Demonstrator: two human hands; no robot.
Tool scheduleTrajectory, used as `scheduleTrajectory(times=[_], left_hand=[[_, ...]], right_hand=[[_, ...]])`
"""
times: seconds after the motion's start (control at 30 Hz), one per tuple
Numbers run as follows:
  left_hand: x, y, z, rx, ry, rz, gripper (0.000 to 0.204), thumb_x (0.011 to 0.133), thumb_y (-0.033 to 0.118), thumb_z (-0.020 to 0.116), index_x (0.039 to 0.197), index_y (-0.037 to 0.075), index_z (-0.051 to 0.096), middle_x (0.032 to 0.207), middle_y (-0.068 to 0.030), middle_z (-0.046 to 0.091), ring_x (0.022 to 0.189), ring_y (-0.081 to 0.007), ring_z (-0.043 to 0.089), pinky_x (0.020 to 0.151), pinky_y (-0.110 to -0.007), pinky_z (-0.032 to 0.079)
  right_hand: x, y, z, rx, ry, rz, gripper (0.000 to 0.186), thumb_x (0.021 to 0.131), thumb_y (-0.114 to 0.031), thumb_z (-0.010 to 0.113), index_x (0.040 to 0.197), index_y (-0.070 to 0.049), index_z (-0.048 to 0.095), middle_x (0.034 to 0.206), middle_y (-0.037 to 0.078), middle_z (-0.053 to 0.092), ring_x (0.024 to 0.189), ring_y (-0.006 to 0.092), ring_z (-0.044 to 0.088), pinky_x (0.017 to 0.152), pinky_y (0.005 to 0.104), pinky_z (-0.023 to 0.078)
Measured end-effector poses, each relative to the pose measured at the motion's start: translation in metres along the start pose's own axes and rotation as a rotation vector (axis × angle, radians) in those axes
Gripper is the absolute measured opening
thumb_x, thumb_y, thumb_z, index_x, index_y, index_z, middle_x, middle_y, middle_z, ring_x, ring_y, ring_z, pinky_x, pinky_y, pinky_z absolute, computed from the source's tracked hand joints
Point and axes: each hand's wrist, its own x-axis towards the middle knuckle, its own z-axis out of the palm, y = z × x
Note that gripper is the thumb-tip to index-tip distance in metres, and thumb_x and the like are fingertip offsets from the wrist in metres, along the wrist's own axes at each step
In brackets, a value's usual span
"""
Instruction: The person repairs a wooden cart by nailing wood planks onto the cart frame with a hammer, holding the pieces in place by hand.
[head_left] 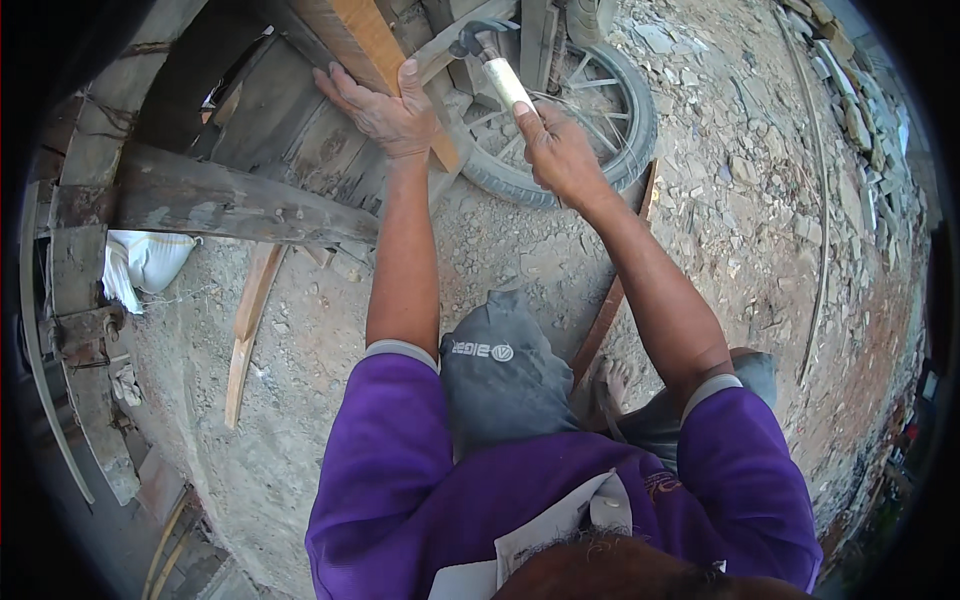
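Observation:
At the top of the head view a light brown wooden plank (pixel 362 38) slants down against weathered grey boards. My left hand (pixel 393 122) is closed round it, thumb on its right side and fingers spread along the left; the palm hides part of the wood. To the right, my right hand (pixel 562 152) grips a claw hammer (pixel 507 84) by its pale handle. The dark hammer head is raised close to the plank's right side, in front of a grey board. Whether it touches that board I cannot tell.
A spoked wheel with a black tyre (pixel 645 120) stands behind my right hand. A thick weathered beam (pixel 240 205) crosses at left, near a white sack (pixel 162 262). A wood strip (pixel 250 320) and a reddish bar (pixel 604 325) lie on the ground; rubble (pixel 740 165) spreads right.

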Motion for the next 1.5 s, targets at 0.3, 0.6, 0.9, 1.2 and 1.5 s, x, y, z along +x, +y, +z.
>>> scheduleTrajectory(times=[0.3, 0.6, 0.9, 1.2, 1.5], left_hand=[[-0.01, 0.019, -0.055, -0.016, -0.383, -0.099, 0.101, 0.083, 0.042, 0.077, 0.146, -0.013, 0.022, 0.155, -0.0354, 0.018, 0.144, -0.0464, 0.024, 0.117, -0.051, 0.024], [0.107, 0.156, -0.125, -0.469, 0.181, 0.255, 0.014, 0.093, 0.001, 0.065, 0.103, -0.008, 0.067, 0.096, -0.0185, 0.072, 0.087, -0.0223, 0.071, 0.081, -0.029, 0.057], [0.277, 0.196, -0.202, 0.756, -0.371, -0.014, 0.08, 0.082, 0.066, 0.065, 0.13, 0.001, 0.061, 0.117, -0.0249, 0.067, 0.114, -0.0381, 0.063, 0.097, -0.045, 0.048], [0.291, 0.205, -0.204, 0.838, -0.741, -0.011, 0.072, 0.082, 0.066, 0.063, 0.113, 0.002, 0.069, 0.102, -0.0256, 0.068, 0.1, -0.0413, 0.064, 0.088, -0.05, 0.047], [0.348, 0.173, -0.241, 0.715, -1.105, 0.037, 0.075, 0.084, 0.053, 0.069, 0.131, -0.005, 0.058, 0.128, -0.0229, 0.063, 0.121, -0.0322, 0.059, 0.1, -0.038, 0.044]], right_hand=[[0.021, 0.0, 0.031, -0.124, -0.037, -0.129, 0.057, 0.103, -0.047, 0.04, 0.113, 0.005, 0.061, 0.095, 0.033, 0.065, 0.095, 0.0497, 0.061, 0.085, 0.0523, 0.047], [0.016, -0.025, 0.016, -0.159, -0.157, -0.052, 0.058, 0.103, -0.047, 0.04, 0.121, 0.006, 0.055, 0.098, 0.036, 0.064, 0.1, 0.051, 0.061, 0.087, 0.0546, 0.047], [0.009, -0.027, 0.002, -0.158, -0.196, -0.024, 0.055, 0.103, -0.044, 0.04, 0.124, 0.005, 0.052, 0.098, 0.035, 0.065, 0.096, 0.0529, 0.061, 0.085, 0.0572, 0.048], [0.007, -0.027, 0.014, -0.074, -0.142, -0.072, 0.054, 0.102, -0.044, 0.039, 0.125, 0.003, 0.051, 0.1, 0.034, 0.064, 0.096, 0.0527, 0.061, 0.085, 0.0582, 0.047], [0.014, -0.039, 0.028, -0.109, -0.067, -0.161, 0.052, 0.101, -0.041, 0.043, 0.11, 0.008, 0.057, 0.088, 0.032, 0.066, 0.083, 0.0497, 0.065, 0.077, 0.0552, 0.05]])
